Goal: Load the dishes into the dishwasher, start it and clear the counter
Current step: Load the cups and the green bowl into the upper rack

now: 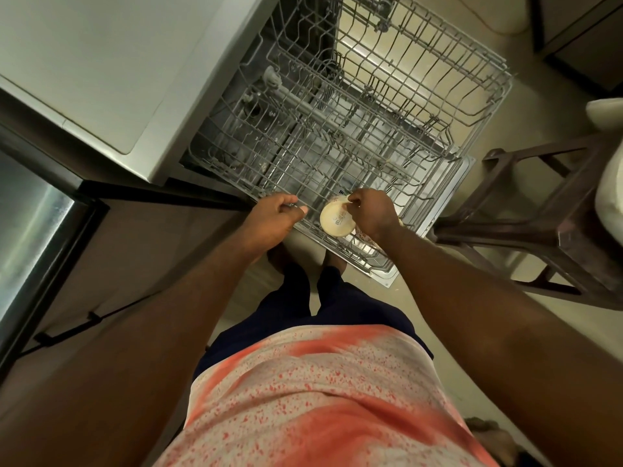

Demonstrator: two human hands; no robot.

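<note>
The dishwasher stands open with its lower wire rack (303,156) pulled out over the door and its upper rack (421,62) extended beyond. My left hand (273,220) grips the near front rim of the lower rack. My right hand (372,215) pinches a small cream bowl (337,222), which is turned bottom-up so its base with printed marks faces me, at the rack's near front corner. Both racks otherwise look bare of dishes.
A white worktop (101,62) covers the dishwasher at left. A dark cabinet edge with a steel panel (30,224) runs down the left. A brown plastic stool (539,214) stands right of the open door, with white dishes (606,183) at the right edge.
</note>
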